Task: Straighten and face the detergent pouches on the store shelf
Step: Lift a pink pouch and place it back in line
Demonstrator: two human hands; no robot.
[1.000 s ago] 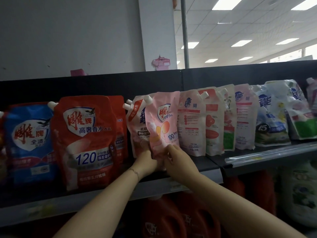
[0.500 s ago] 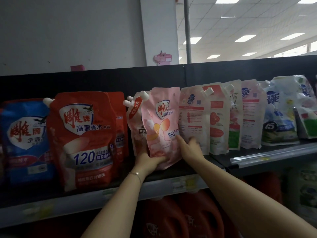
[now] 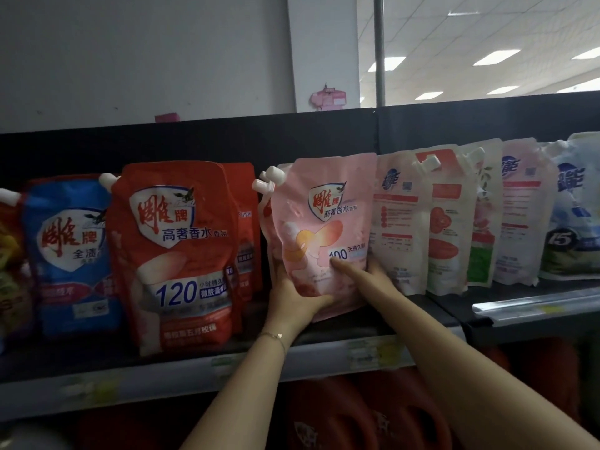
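Upright pink pouch (image 3: 324,235), label forward

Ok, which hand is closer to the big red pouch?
Left. The left hand holds the pink pouch at its lower corner, beside the red pouch; the right hand holds its opposite edge, farther away.

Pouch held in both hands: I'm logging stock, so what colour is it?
The pouch is pale pink, seen best in the head view.

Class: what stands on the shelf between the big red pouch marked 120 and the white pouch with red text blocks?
Head view: the pink pouch, held by the left hand and right hand; more pouches peek out behind it.
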